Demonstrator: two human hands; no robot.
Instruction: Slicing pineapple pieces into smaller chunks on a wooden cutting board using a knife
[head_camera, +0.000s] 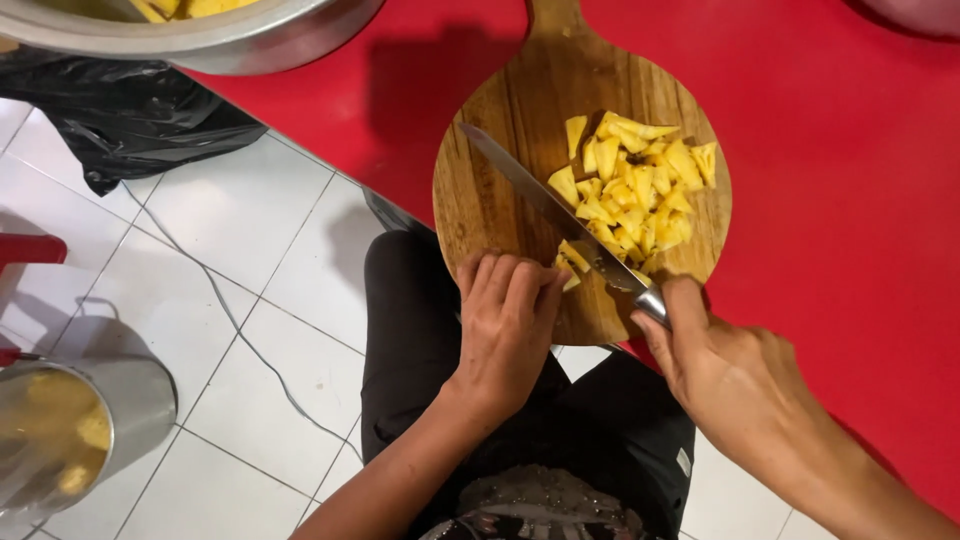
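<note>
Both forearms reach up from the lower edge; the right hand is closed around the handle of a knife — its long blade slants up-left across the round wooden board, tip toward the far left; the left hand, fingers curled, presses a yellow fruit piece beside the blade; cut chunks lie heaped on the board's right half on the red tabletop.

The single head-worn camera looked almost straight down from above the person's lap, close enough that the round wooden cutting board filled the middle of the view. The red table took the far and right side, the white tiled floor the near left. No second view shared the scene.
</note>
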